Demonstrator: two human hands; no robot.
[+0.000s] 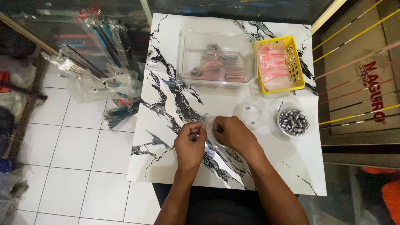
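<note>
Left hand (191,141) pinches small dark weight; right hand (233,132) grips clear bag (210,125), orientation unclear.

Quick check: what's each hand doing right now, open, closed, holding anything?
Left hand: closed, pinching a small dark piece together with the edge of a small clear plastic bag.
Right hand: closed on the same bag.

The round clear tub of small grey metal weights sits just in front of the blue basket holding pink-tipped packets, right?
Not quite: the basket is yellow, not blue, as the head view shows. The round clear tub of small grey metal weights does sit just in front of it.
</note>
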